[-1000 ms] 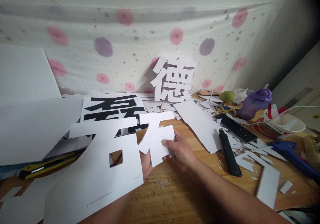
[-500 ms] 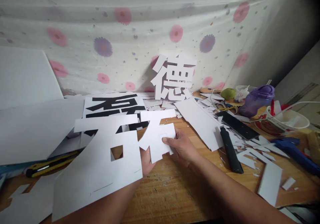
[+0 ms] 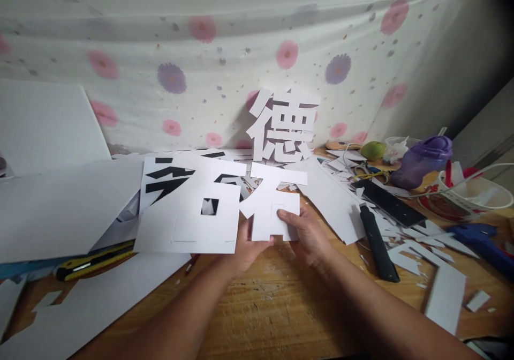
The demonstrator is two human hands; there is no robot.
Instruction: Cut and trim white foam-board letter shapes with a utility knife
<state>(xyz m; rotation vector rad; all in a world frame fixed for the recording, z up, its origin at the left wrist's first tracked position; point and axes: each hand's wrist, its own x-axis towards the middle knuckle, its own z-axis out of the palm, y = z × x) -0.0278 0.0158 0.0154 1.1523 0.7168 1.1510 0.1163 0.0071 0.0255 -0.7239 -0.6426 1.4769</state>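
My left hand (image 3: pixel 247 250) is closed on the right edge of a large white board sheet (image 3: pixel 188 231), which has a character-like opening and a small square hole cut in it. Part of that hand is hidden behind the boards. In my right hand (image 3: pixel 311 234) is a white board cut-out (image 3: pixel 263 210) shaped like a character, gripped at its lower right with the thumb flat on its face. A small square is drawn near the thumb. Both boards are held up side by side above the table, faces toward me. Behind the large sheet lies a sheet with bold black strokes (image 3: pixel 171 186).
A raised white character (image 3: pixel 261 127) leans against the flowered curtain (image 3: pixel 225 76). To the right are a black tool handle (image 3: pixel 377 242), a black slab (image 3: pixel 387 202), a blue glue gun (image 3: pixel 482 242), a purple bottle (image 3: pixel 421 162) and board scraps. A yellow utility knife (image 3: pixel 94 261) lies left.
The large sheet has tilted upright and moved up and right. The cut-out has also shifted up and right and straightened. Both hands keep their hold.
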